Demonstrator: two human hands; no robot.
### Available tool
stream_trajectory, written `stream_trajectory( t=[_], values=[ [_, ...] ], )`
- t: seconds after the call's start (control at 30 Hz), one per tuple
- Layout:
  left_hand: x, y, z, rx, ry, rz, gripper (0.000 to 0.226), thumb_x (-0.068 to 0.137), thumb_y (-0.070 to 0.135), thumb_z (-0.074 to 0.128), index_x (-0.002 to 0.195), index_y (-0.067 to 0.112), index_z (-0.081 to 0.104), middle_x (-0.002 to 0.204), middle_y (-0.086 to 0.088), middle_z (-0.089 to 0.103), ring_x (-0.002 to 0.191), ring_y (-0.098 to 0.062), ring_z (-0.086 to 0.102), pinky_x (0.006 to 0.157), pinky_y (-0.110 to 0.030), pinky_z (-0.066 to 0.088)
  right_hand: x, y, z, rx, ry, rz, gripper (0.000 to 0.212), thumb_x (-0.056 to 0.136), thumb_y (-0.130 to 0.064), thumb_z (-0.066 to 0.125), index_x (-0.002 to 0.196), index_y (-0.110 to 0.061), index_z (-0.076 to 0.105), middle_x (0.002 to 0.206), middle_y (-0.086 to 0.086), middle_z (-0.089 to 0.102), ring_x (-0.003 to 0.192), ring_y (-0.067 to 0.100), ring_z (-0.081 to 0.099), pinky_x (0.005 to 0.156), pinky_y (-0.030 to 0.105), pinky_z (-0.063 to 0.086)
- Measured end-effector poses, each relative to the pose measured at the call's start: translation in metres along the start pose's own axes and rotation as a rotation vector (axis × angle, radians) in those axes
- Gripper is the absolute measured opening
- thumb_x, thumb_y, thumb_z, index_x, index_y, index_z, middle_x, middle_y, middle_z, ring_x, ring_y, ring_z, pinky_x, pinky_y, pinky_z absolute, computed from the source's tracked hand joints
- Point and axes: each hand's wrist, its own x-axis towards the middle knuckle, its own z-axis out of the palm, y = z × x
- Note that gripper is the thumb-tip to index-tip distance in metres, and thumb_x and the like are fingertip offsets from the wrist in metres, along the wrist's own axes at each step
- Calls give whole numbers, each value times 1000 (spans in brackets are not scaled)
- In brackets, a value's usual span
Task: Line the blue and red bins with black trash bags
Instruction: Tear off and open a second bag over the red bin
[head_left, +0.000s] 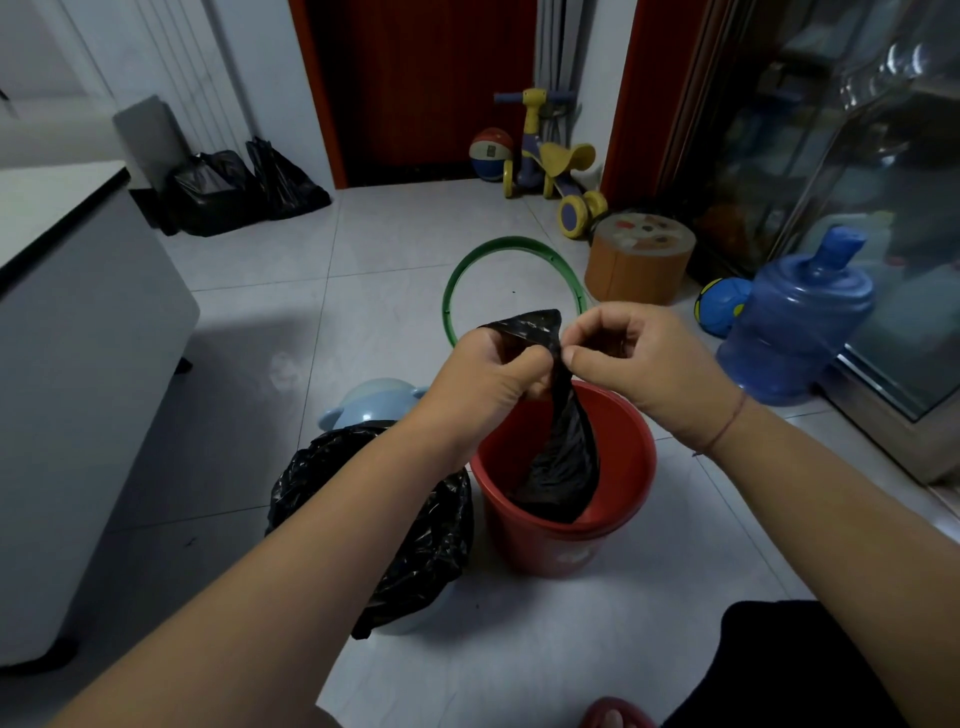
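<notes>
A red bin (618, 525) stands on the tiled floor in front of me. Above its mouth my left hand (493, 374) and my right hand (644, 358) both pinch the top of a black trash bag (566, 457), whose bunched lower part hangs down inside the red bin. To the left stands the blue bin (410, 621), mostly hidden under a black bag (415, 545) draped over its rim and crossed by my left forearm. A light blue lid (371, 402) lies behind it.
A green plastic ring (511, 243) lies on the floor beyond the bins. A blue water jug (795, 322), a blue ball (719, 306) and an orange round stool (639, 257) sit at the right. A white cabinet (78, 338) stands on the left, with full black bags (244, 182) behind it.
</notes>
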Motion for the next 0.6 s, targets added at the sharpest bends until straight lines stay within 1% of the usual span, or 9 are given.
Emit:
stream_trajectory(
  t=[0.07, 0.13, 0.2, 0.27, 0.33, 0.4, 0.43, 0.53, 0.6],
  values=[
    [-1, 0, 0, 38, -19, 19, 15, 72, 12, 53, 58, 14, 57, 52, 3, 52, 52, -11, 46, 58, -24, 40, -1, -2, 2, -39, 4, -17, 10, 75, -11, 66, 74, -20, 66, 72, -4, 67, 70, 4, 62, 68, 18, 51],
    [-1, 0, 1, 41, -47, 26, 16, 73, 11, 53, 58, 16, 57, 52, 5, 52, 52, -9, 47, 57, -23, 41, -2, -4, 4, -43, 3, -7, 2, 71, -14, 64, 72, -16, 65, 71, 4, 68, 69, 13, 65, 68, 24, 54],
    [-1, -2, 2, 45, -70, 27, 11, 75, 12, 54, 66, 10, 58, 55, 5, 51, 55, -10, 46, 59, -26, 41, -3, -3, 4, -43, 4, 3, 6, 69, -15, 63, 72, -11, 63, 74, 16, 69, 73, 28, 68, 73, 36, 57],
    [-1, -3, 2, 44, -84, 33, 14, 77, 12, 54, 75, -1, 58, 59, 3, 50, 58, -12, 45, 61, -28, 39, -3, -3, 4, -31, -8, 8, 7, 71, -10, 64, 74, -4, 62, 79, 25, 66, 79, 39, 66, 77, 47, 56],
    [-1, -2, 3, 42, -73, 29, 21, 77, 12, 53, 77, -8, 56, 60, 0, 49, 59, -14, 43, 62, -30, 38, -2, -3, 2, -9, -10, 10, 4, 76, 1, 62, 74, -1, 60, 76, 25, 63, 73, 36, 63, 75, 44, 54],
    [-1, 0, 2, 21, -27, 7, 24, 74, 14, 53, 76, -10, 56, 59, -2, 49, 58, -16, 43, 64, -32, 38, -1, -2, 1, 12, -1, 7, 13, 80, 8, 58, 73, -3, 60, 75, 17, 60, 70, 20, 57, 71, 32, 51],
    [0, 1, 1, 7, -7, -5, 21, 73, 13, 53, 74, -8, 57, 59, -2, 49, 57, -16, 42, 64, -32, 38, -1, -2, 0, 25, -1, 9, 17, 81, 8, 57, 72, -6, 60, 77, 15, 60, 71, 16, 56, 71, 29, 50],
    [-1, 4, 1, -65, 7, -26, 9, 76, 8, 53, 82, 4, 58, 60, -2, 45, 56, -13, 42, 62, -28, 39, 0, -1, -1, 37, 0, 8, 15, 82, 1, 61, 74, -12, 61, 80, 13, 63, 74, 14, 58, 74, 30, 51],
    [-1, 5, 1, -111, 16, -40, 10, 82, 3, 51, 90, 4, 57, 62, -6, 42, 57, -14, 40, 62, -28, 38, -1, -1, 1, 20, -3, -6, 4, 78, -12, 67, 80, -14, 64, 80, 2, 65, 74, 8, 61, 71, 21, 51]
  ],
)
